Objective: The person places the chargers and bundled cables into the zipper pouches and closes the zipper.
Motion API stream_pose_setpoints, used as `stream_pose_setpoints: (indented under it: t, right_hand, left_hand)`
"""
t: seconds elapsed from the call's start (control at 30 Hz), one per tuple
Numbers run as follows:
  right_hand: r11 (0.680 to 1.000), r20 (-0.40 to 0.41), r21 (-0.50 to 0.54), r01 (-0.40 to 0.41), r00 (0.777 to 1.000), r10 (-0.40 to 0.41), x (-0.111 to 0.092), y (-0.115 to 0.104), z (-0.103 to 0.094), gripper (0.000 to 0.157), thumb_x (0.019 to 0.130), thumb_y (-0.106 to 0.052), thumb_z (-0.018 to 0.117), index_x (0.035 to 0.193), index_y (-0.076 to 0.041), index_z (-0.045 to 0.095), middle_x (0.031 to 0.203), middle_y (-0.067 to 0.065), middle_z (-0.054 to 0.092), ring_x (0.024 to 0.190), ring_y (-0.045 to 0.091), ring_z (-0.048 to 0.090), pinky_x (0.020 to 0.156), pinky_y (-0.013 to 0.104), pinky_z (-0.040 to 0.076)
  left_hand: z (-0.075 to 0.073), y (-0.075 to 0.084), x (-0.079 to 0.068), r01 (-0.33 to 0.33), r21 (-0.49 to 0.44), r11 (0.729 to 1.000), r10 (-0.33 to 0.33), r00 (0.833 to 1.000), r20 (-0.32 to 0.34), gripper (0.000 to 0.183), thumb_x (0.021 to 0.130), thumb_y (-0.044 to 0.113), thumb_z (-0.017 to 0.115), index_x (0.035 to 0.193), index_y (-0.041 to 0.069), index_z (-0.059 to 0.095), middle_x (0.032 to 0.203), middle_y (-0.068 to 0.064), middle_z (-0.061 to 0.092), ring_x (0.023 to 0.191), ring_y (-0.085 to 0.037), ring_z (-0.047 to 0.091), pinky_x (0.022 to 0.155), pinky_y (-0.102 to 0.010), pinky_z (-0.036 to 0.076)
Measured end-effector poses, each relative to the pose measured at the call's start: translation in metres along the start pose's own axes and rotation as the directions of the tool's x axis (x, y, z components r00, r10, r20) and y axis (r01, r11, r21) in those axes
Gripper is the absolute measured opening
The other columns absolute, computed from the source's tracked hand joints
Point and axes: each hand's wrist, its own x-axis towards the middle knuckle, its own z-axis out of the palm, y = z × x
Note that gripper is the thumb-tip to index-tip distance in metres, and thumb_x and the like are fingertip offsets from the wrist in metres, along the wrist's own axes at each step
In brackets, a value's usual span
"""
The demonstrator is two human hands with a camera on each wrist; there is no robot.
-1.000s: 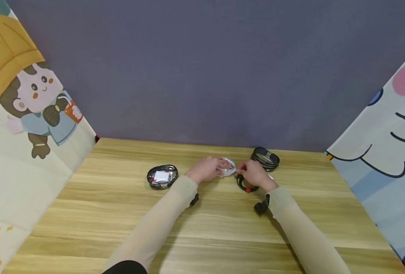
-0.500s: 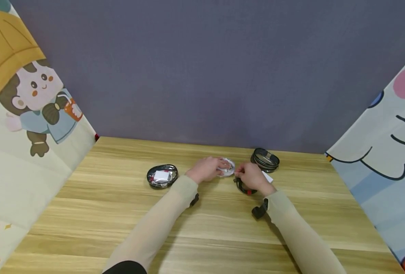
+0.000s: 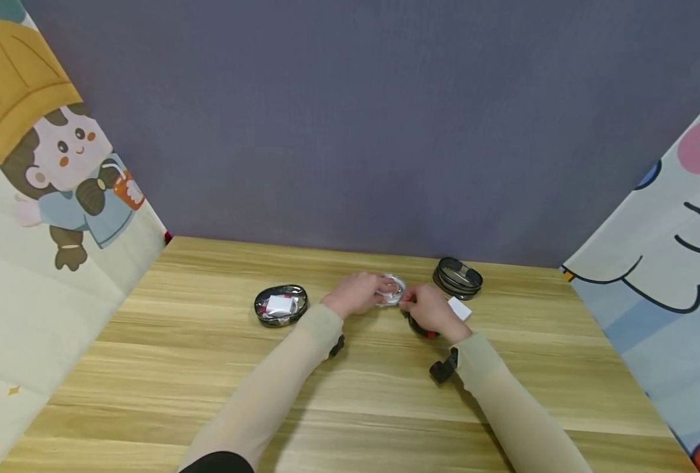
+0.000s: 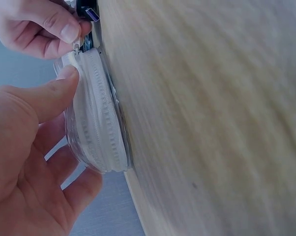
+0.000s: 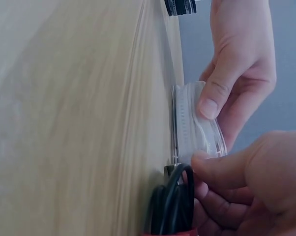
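A small clear pouch with a white zipper band (image 4: 101, 113) sits on the wooden table. My left hand (image 3: 358, 293) holds it by the side, thumb on the near edge of the band and fingers behind. At the pouch's other end, my right hand (image 3: 434, 309) pinches the small zipper pull (image 4: 76, 47) between thumb and forefinger. Right beside and partly under the right hand lies a coiled black cable (image 5: 172, 206) with a red tie; its USB plug (image 4: 92, 14) points out near the fingers. The pouch's inside is mostly hidden by my left fingers.
A black-rimmed clear pouch (image 3: 280, 286) with a white block inside lies to the left. Another black-rimmed pouch (image 3: 457, 289) stands at the back right, near the grey backdrop (image 3: 350, 131). A white block (image 3: 459, 309) lies just right of my right hand.
My right hand has shifted left and slightly toward me along the pouch's edge, uncovering the white block and covering more of the black cable. My left hand stays in place.
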Motion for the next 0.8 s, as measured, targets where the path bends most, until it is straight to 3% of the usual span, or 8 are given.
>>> stream_pose_setpoints:
  t: [0.27,0.5,0.8]
  right_hand:
    - [0.999,-0.009,-0.036,0.004,1.0,-0.004,-0.0015,-0.0059,0.0009,0.012,0.092,-0.015,0.072,0.081,-0.009,0.07,0.071,-0.002,0.062,0.063,0.015,0.053,0.063,0.032,0.045]
    - [1.0,0.032,0.014,-0.027,0.999,0.026,-0.0029,-0.0074,-0.0005,0.011,0.095,-0.018,0.07,0.086,-0.011,0.071,0.077,-0.001,0.064,0.066,0.015,0.055,0.064,0.033,0.047]
    - [0.999,0.026,0.035,-0.008,1.0,0.007,0.0027,-0.0008,0.0007,0.012,0.096,-0.017,0.067,0.087,-0.011,0.068,0.076,0.0,0.062,0.064,0.016,0.053,0.062,0.033,0.044]
  left_hand:
    - [0.0007,0.0005,-0.0004,0.014,0.011,1.0,-0.014,1.0,-0.008,0.04,0.095,0.029,0.068,0.135,0.033,0.063,0.143,0.005,0.055,0.124,-0.025,0.058,0.096,-0.043,0.051]
    - [0.0002,0.0016,-0.0003,0.016,0.015,1.0,-0.016,1.0,-0.007,0.04,0.095,0.03,0.068,0.135,0.032,0.062,0.143,0.005,0.055,0.124,-0.025,0.057,0.097,-0.043,0.051]
    - [-0.0017,0.0001,-0.0025,0.014,-0.027,1.0,-0.014,1.0,-0.025,0.041,0.097,0.027,0.067,0.138,0.026,0.062,0.142,0.002,0.057,0.122,-0.024,0.059,0.098,-0.042,0.049]
